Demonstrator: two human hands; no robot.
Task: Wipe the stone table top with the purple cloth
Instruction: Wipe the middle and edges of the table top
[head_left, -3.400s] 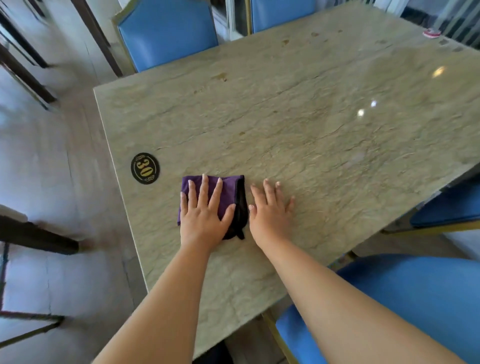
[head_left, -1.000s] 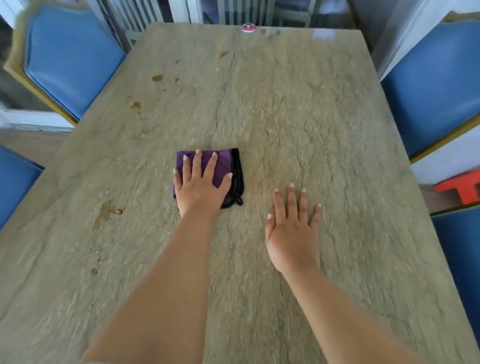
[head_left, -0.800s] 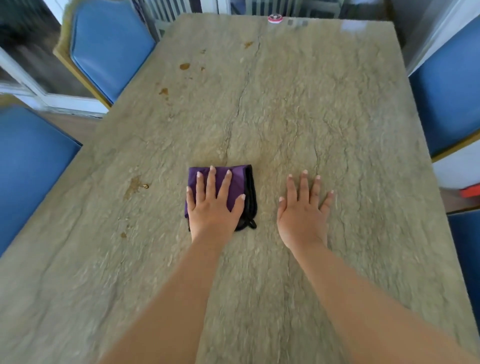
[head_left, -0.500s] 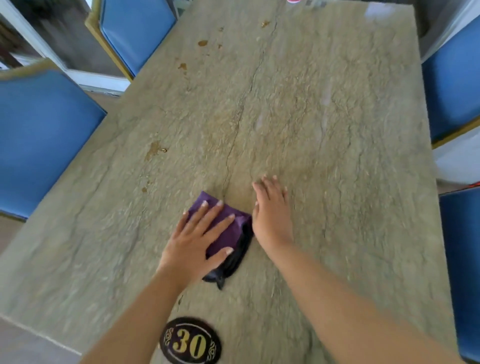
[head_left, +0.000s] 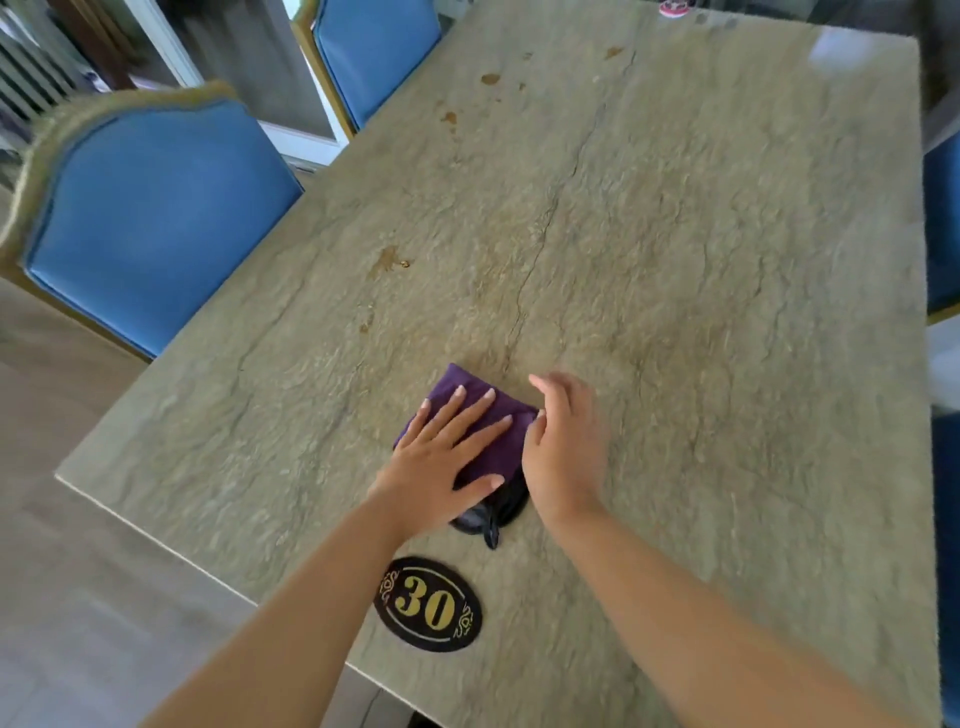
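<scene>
Closer now to the oval black "30" plaque (head_left: 427, 604), the folded purple cloth (head_left: 480, 415) — soft, light, best pressed flat — lies under the flat-fingered left hand (head_left: 441, 457) on the veined beige stone table top (head_left: 701, 260), right hand (head_left: 563, 447) relaxed, touching its edge.

— i can read one thing from here: "30", in gold numerals on a black oval plaque (head_left: 427, 604).

— what does the plaque sit on?

— on the table (head_left: 727, 312), flat, near its close edge, between the two forearms. a thin gold ring runs round the number, with small gold scrollwork at either end.

— anything else legible?

— no. there's a small round pink-and-white thing (head_left: 674, 6) at the far edge, cut off by the frame and too blurred for me to read.
</scene>
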